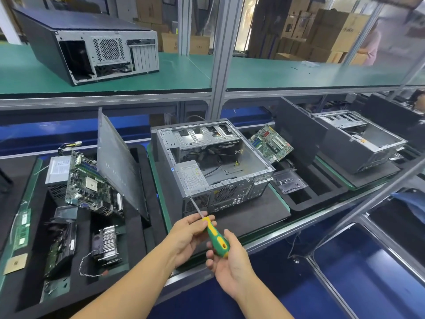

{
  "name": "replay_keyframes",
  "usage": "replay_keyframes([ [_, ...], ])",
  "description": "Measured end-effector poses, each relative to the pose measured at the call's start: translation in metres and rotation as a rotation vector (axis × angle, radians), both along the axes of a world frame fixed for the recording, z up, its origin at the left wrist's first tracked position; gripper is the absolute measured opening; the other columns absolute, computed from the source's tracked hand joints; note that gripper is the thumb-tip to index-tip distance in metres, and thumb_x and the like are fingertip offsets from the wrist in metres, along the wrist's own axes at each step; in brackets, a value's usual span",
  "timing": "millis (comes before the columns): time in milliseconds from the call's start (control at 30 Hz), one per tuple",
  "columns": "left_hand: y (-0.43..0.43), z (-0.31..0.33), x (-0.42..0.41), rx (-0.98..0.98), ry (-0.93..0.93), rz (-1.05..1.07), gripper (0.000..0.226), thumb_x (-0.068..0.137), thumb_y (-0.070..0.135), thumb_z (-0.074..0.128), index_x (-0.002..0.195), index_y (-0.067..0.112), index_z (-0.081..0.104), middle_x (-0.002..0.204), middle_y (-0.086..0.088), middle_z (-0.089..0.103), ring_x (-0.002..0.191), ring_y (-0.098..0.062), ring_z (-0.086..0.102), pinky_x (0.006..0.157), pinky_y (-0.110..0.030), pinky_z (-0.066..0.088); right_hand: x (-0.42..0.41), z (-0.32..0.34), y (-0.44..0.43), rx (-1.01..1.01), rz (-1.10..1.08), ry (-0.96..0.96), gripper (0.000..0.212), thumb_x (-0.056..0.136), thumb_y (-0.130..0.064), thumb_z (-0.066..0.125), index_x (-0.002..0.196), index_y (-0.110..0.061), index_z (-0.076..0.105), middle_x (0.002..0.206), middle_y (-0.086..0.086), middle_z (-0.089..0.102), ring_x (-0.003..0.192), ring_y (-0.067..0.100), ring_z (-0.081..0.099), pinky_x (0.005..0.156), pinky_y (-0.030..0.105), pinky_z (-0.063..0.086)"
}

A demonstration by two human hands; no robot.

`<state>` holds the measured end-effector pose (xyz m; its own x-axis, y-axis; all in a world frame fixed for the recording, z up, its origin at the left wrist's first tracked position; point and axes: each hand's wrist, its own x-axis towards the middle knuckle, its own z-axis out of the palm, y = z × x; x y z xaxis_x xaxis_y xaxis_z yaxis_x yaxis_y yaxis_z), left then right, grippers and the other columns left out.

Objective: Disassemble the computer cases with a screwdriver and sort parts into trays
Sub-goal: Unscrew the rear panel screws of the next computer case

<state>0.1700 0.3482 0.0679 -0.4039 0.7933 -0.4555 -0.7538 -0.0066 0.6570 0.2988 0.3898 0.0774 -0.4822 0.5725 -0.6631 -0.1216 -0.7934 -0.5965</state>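
An open grey computer case (pixel 230 192) stands on a black mat in the middle of the bench, side panel off, with its power supply (pixel 192 174) inside at the near left. A green and yellow screwdriver (pixel 215 236) points up-left, and its tip touches the case's rear lower-left corner. My left hand (pixel 190 236) pinches the screwdriver where shaft meets handle. My right hand (pixel 226 261) grips the butt of the handle from below.
The black foam tray (pixel 142 226) at left holds a motherboard (pixel 89 185), a power supply, a heatsink fan (pixel 107 244), memory sticks and a leaning side panel (pixel 119 166). At right lie another motherboard (pixel 271 142), a clear screw box (pixel 289 181) and a second case (pixel 358 141). A third case (pixel 92 44) sits on the shelf.
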Motion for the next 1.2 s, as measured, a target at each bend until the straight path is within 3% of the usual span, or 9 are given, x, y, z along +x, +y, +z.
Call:
replay_keyframes([
  [100, -0.002, 0.003, 0.0, 0.011, -0.017, -0.045, 0.024, 0.092, 0.003, 0.061, 0.116, 0.003, 0.06, 0.111, -0.008, 0.073, 0.098, -0.024, 0.07, 0.075, -0.032, 0.057, -0.001, 0.001, -0.001, 0.002, 0.021, 0.009, 0.027, 0.103, -0.023, 0.053, 0.114, 0.001, 0.061, 0.07, 0.013, 0.06, 0.047, 0.015, 0.049, 0.037, 0.025, 0.037],
  [233, 0.001, 0.01, 0.004, -0.086, 0.118, -0.091, 0.026, 0.082, 0.02, 0.074, 0.103, 0.007, 0.064, 0.072, -0.003, 0.061, 0.065, -0.016, 0.056, 0.061, -0.025, 0.047, -0.004, -0.002, -0.004, 0.147, 0.043, -0.019, 0.011, 0.098, -0.005, 0.057, 0.108, -0.008, 0.058, 0.075, 0.011, 0.056, 0.053, 0.015, 0.047, 0.042, 0.026, 0.036],
  [300, 0.003, 0.007, 0.002, -0.113, 0.095, -0.03, 0.03, 0.083, 0.005, 0.073, 0.112, 0.0, 0.066, 0.077, -0.008, 0.067, 0.066, -0.018, 0.062, 0.066, -0.027, 0.051, -0.004, -0.002, -0.005, 0.161, 0.054, -0.018, 0.015, 0.095, -0.005, 0.062, 0.108, -0.012, 0.059, 0.085, 0.01, 0.055, 0.058, 0.016, 0.048, 0.044, 0.027, 0.038],
  [433, 0.0, 0.005, -0.003, -0.069, 0.034, 0.007, 0.027, 0.089, -0.011, 0.06, 0.115, -0.002, 0.062, 0.103, -0.016, 0.075, 0.087, -0.024, 0.073, 0.081, -0.034, 0.056, -0.001, 0.0, -0.003, -0.002, 0.087, -0.006, 0.034, 0.099, -0.035, 0.061, 0.115, -0.004, 0.063, 0.079, 0.012, 0.06, 0.056, 0.018, 0.055, 0.041, 0.027, 0.041],
  [567, 0.002, 0.006, -0.008, -0.039, -0.04, 0.025, 0.028, 0.093, -0.005, 0.054, 0.121, 0.001, 0.059, 0.118, -0.013, 0.072, 0.107, -0.031, 0.069, 0.089, -0.04, 0.052, 0.002, -0.003, 0.0, 0.049, 0.129, -0.032, 0.029, 0.103, -0.023, 0.053, 0.118, 0.001, 0.062, 0.08, 0.014, 0.064, 0.054, 0.016, 0.055, 0.041, 0.025, 0.041],
  [700, 0.02, 0.01, -0.025, -0.153, -0.058, 0.208, 0.022, 0.098, 0.014, 0.06, 0.118, 0.005, 0.061, 0.106, -0.01, 0.07, 0.087, -0.02, 0.067, 0.074, -0.032, 0.054, 0.003, -0.006, 0.0, 0.195, 0.128, -0.109, 0.018, 0.095, -0.009, 0.066, 0.113, -0.014, 0.066, 0.101, 0.012, 0.06, 0.07, 0.018, 0.057, 0.048, 0.026, 0.047],
  [900, 0.037, 0.001, -0.035, -0.297, -0.078, 0.275, 0.02, 0.092, 0.018, 0.07, 0.108, 0.007, 0.068, 0.092, -0.005, 0.074, 0.08, -0.016, 0.069, 0.07, -0.032, 0.054, 0.0, -0.009, 0.002, 0.199, 0.122, -0.141, 0.022, 0.091, -0.006, 0.069, 0.107, -0.021, 0.068, 0.111, 0.011, 0.058, 0.076, 0.02, 0.057, 0.049, 0.025, 0.048],
  [1067, 0.038, -0.003, -0.035, -0.291, -0.08, 0.299, 0.014, 0.093, 0.017, 0.069, 0.103, 0.008, 0.068, 0.088, -0.005, 0.073, 0.078, -0.016, 0.069, 0.072, -0.031, 0.054, 0.005, -0.014, 0.006, 0.245, 0.164, -0.173, 0.022, 0.09, -0.01, 0.07, 0.108, -0.023, 0.067, 0.109, 0.011, 0.06, 0.076, 0.018, 0.058, 0.049, 0.026, 0.047],
  [1200, 0.039, -0.004, -0.029, -0.242, -0.084, 0.33, 0.015, 0.094, 0.013, 0.054, 0.08, 0.011, 0.058, 0.069, -0.003, 0.06, 0.064, -0.017, 0.058, 0.066, -0.03, 0.05, 0.014, -0.016, 0.016, 0.34, 0.152, -0.149, 0.011, 0.088, -0.014, 0.063, 0.096, -0.02, 0.067, 0.09, 0.011, 0.06, 0.056, 0.016, 0.051, 0.042, 0.026, 0.038],
])
